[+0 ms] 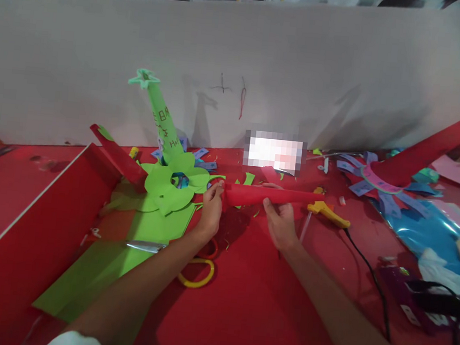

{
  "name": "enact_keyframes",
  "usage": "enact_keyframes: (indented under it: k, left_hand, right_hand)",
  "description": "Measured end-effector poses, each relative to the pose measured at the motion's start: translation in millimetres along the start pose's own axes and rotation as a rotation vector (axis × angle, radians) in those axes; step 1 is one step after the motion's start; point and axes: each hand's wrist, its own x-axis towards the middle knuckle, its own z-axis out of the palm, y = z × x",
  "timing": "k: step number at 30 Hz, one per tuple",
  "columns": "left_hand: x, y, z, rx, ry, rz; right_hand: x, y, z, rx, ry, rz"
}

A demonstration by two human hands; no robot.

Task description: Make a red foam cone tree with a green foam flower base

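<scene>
A long rolled red paper tube [248, 195] lies level across the middle, narrowing toward the right. My left hand [212, 210] is closed on its wide left end, the fingers partly hidden. Farther along, my right hand [282, 223] grips the tube from below, thumb in front and some fingers behind it. A green paper flower [152, 200] with a hole in its middle is just left of my left hand. Behind that stands a green paper tube [164, 120] with handwriting and a star-shaped top. Scissors [197, 283] with yellow and red handles lie partly under my left forearm.
A yellow glue gun [329, 213] with a black cord lies at the tube's right tip. Green paper sheets [94, 273] and a red upright board [41, 225] are on the left. On the right are a red cone [427, 148], blue plastic [423, 232] and a purple box [411, 293].
</scene>
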Motion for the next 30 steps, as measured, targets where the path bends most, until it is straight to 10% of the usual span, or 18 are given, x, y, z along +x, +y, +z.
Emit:
enact_keyframes:
  k: [19,30]
  left_hand:
    - [-15.5,29.1,5.6,0.205,-0.177,0.147]
    - [-12.9,24.4,7.0,-0.185,-0.178,-0.057]
  right_hand:
    - [6.5,1.6,-3.2,0.268,0.133,0.165]
    - [9.0,5.1,-6.3,0.357,0.212,0.145]
